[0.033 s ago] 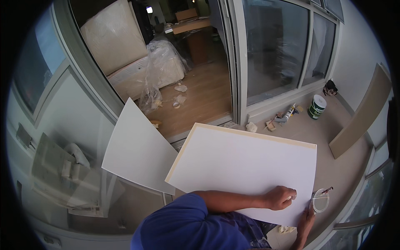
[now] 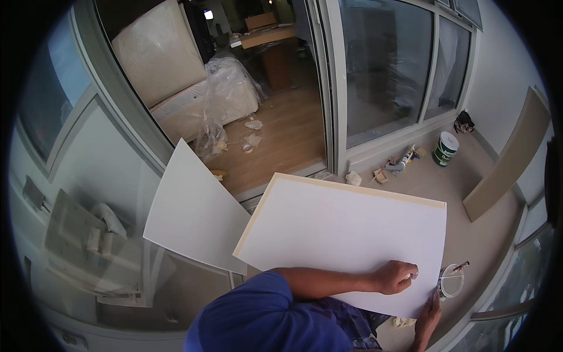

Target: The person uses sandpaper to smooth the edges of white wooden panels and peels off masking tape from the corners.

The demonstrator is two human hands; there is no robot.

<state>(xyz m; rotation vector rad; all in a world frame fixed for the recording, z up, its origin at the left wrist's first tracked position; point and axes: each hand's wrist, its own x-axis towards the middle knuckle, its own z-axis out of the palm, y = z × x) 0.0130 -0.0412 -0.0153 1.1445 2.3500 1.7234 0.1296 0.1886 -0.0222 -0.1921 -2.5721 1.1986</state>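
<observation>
A large white board [image 2: 340,229] lies in front of me, with a pale yellow strip along its far and left edges. My left arm reaches across it. My left hand [image 2: 394,277] is closed in a fist above the board's right part, with a small pale bit of something showing at the fingers. At the board's near right edge, my right hand [image 2: 431,314] grips the rim, its fingers partly hidden. Just beyond those fingers stands a round white pot [image 2: 452,286] with a brush [image 2: 462,266] laid across its top.
Another white panel [image 2: 187,211] leans at the left. A green-and-white paint bucket [image 2: 446,148], a sealant tube [image 2: 404,158] and scraps sit by the window wall. A tan board [image 2: 507,158] leans on the right wall. Through the sliding doorway is a plastic-wrapped mattress [image 2: 161,50].
</observation>
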